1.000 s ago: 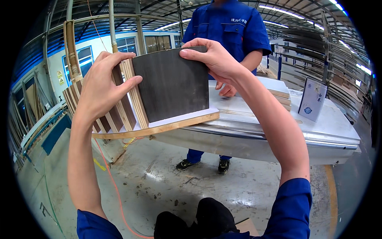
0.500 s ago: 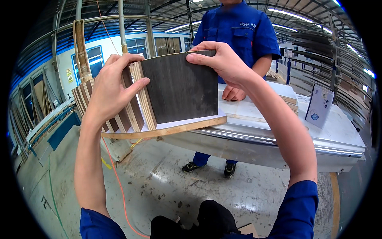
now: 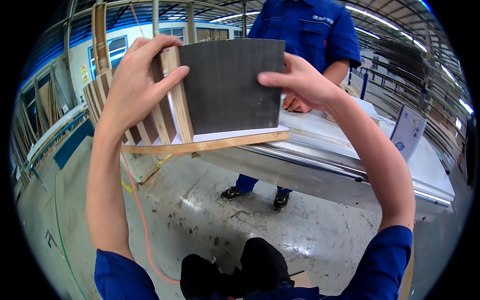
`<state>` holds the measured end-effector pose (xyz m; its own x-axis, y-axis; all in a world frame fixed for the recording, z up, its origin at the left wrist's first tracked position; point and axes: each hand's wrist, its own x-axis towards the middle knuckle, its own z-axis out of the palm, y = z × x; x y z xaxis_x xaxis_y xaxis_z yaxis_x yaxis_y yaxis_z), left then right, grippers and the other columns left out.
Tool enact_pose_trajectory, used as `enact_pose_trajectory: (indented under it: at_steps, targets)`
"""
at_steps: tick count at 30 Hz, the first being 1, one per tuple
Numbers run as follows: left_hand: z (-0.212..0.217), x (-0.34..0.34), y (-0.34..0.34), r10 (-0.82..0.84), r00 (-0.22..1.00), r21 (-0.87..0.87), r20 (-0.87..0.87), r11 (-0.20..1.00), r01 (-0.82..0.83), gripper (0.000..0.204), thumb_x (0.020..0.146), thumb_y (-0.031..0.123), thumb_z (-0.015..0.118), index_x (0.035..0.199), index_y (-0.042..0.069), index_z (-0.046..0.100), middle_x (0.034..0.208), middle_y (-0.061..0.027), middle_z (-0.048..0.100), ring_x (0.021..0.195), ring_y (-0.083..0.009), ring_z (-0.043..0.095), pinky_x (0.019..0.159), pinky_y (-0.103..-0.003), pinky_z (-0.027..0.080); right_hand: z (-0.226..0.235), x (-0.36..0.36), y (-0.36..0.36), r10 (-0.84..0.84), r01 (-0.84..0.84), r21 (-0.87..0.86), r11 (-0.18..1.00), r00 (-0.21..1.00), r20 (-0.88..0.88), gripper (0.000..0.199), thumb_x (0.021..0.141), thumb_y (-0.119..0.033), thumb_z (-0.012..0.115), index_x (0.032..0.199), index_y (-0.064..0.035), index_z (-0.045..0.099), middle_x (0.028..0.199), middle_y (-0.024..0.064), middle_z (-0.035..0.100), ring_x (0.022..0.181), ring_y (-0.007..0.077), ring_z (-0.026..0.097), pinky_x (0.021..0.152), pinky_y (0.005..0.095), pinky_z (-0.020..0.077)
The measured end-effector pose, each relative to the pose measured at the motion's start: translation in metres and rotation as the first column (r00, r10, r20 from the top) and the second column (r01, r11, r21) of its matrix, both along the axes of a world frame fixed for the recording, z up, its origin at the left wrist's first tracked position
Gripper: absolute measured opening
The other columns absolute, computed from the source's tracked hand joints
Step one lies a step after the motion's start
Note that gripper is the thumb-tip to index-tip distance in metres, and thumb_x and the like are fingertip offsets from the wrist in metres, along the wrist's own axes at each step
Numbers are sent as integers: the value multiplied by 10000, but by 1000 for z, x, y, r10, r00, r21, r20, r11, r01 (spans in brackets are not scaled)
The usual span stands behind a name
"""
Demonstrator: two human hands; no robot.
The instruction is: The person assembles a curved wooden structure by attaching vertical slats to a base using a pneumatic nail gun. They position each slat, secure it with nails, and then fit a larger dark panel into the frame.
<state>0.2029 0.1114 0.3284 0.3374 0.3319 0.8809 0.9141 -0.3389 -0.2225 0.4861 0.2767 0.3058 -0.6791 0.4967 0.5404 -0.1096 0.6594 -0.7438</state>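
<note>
A dark grey-brown wood-grain board [image 3: 232, 87] stands upright before me, its pale plywood edge [image 3: 181, 102] showing on the left. My left hand [image 3: 142, 82] is closed over that left edge, fingers across the top and thumb near the dark face. At the opposite side my right hand [image 3: 307, 82] pinches the right edge, thumb on the front and fingers hidden behind. Beneath the board lies a white-topped base panel [image 3: 215, 141] with a bare wood edge. Several more upright boards [image 3: 102, 97] stand in a row to the left, dark faces alternating with pale edges.
A metal-edged worktable [image 3: 320, 162] extends to the right, carrying a white printed box [image 3: 407, 132]. Across it stands a person in blue workwear [image 3: 305, 35], hands together on the table. An orange hose [image 3: 145, 225] runs along the floor. Sheet racks [image 3: 400, 75] rise at far right.
My right hand has shifted from the dark board's top corner down to its right edge. My left hand keeps its hold. The board appears higher and slightly larger in view.
</note>
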Motion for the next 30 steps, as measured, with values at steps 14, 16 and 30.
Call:
enact_pose_trajectory:
  at_steps: [14,16,30]
  targets:
    - [-4,21,4,115,980,122,-160,988,-96,526,823,294,802,1283,86,657,1182,-114,656,1128,-281,601,1014,-403,454,-21,28,1,-62,7,127,992,899,434,356,914,-315,791,1017,22,742,858,39,721,761,69,585,664,258,472]
    - [-6,25,4,105,980,109,-167,990,-87,530,819,294,805,1282,83,654,1183,-114,656,1128,-280,598,1015,-402,451,-19,33,-3,-84,26,132,991,887,454,359,918,-319,785,1029,21,746,888,45,732,795,74,613,712,252,498]
    - [-11,33,2,74,984,55,-160,996,-66,560,795,290,826,1271,68,633,1188,-112,654,1129,-276,579,1021,-400,427,-28,40,3,-82,36,103,994,868,491,318,779,-195,899,1003,-1,784,879,33,752,807,85,648,757,238,513]
